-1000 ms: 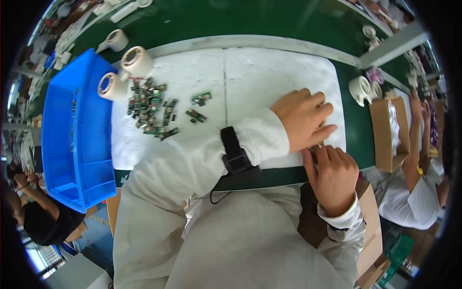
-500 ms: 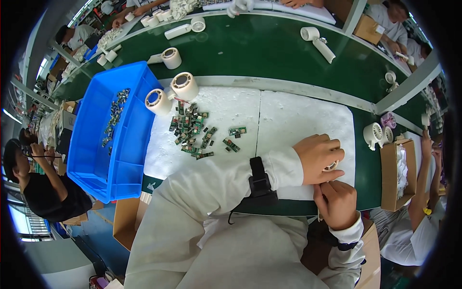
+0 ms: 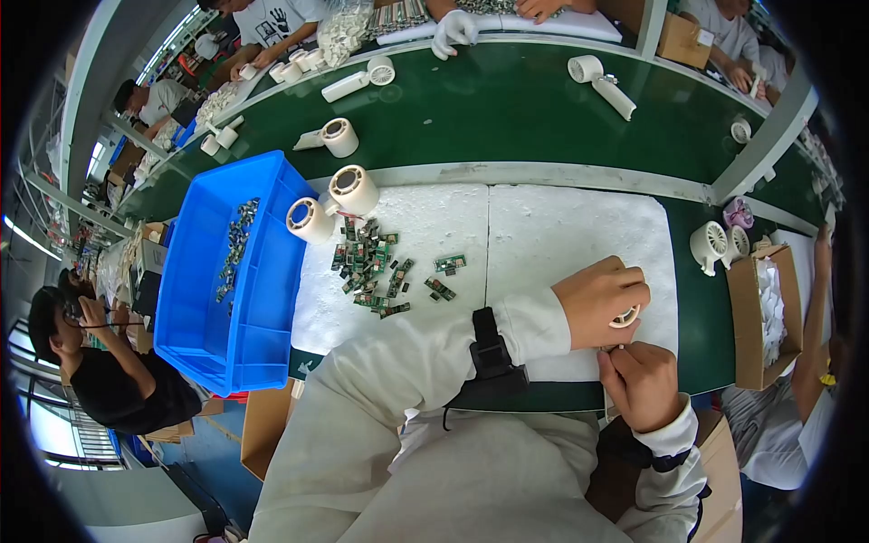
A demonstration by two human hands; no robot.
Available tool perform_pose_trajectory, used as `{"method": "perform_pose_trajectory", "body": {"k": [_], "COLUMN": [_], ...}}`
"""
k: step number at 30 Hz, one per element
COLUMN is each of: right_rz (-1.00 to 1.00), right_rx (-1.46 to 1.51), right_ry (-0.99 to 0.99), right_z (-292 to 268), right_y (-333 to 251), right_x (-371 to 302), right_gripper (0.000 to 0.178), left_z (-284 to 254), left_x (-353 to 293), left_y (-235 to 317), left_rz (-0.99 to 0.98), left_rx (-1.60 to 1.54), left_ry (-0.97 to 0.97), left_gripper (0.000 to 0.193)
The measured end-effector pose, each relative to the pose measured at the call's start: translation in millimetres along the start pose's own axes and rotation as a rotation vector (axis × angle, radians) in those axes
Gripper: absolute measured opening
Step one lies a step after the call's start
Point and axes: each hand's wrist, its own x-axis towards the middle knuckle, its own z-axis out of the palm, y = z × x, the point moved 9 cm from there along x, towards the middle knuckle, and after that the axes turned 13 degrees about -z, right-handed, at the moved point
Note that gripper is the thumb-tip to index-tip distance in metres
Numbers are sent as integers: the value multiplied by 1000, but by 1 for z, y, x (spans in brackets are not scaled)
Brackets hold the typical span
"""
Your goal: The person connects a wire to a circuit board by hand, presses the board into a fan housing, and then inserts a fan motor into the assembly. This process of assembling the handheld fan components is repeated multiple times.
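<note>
My left hand (image 3: 593,300) reaches across the white foam board (image 3: 579,222), its fingers wrapped over a white round plastic fan housing (image 3: 625,318). Only part of the housing's ring shows between thumb and fingers. Just below, my right hand (image 3: 644,385) is closed in a pinch against the underside of the housing; what its fingertips hold is too small to make out. Left of my hands, a heap of small green circuit boards (image 3: 364,258) lies on the foam, with a few single boards (image 3: 450,263) beside it.
A blue bin (image 3: 226,353) with more boards stands at the left. Two white fan housings (image 3: 353,188) sit by its corner. At the right are more white fan parts (image 3: 709,244) and a cardboard box (image 3: 751,348). Beyond a metal rail, fan pieces (image 3: 619,95) lie on the green belt; people work around.
The whole view has shifted slightly, so the bench sits a little lower and to the right. My hands keep nearly the same grip on the housing.
</note>
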Motion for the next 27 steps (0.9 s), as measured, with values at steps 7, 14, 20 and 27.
{"method": "perform_pose_trajectory", "body": {"k": [7, 14, 20, 27], "right_rz": [-3, -57, -82, -126], "right_rx": [-61, -89, -62, -67], "right_ry": [41, 72, 132, 149], "right_z": [-4, -4, -3, 0], "right_y": [-4, -5, 4, -1], "right_x": [-4, 0, -7, -4], "right_gripper": [27, 27, 23, 24], "left_z": [3, -9, -2, -15], "left_x": [3, 4, 12, -5], "left_y": [-1, -2, -3, 18], "left_rz": [-10, -23, -68, 590], "left_rx": [-51, -42, -56, 83], "left_ry": [4, 0, -50, 269], "left_gripper": [19, 21, 18, 16]}}
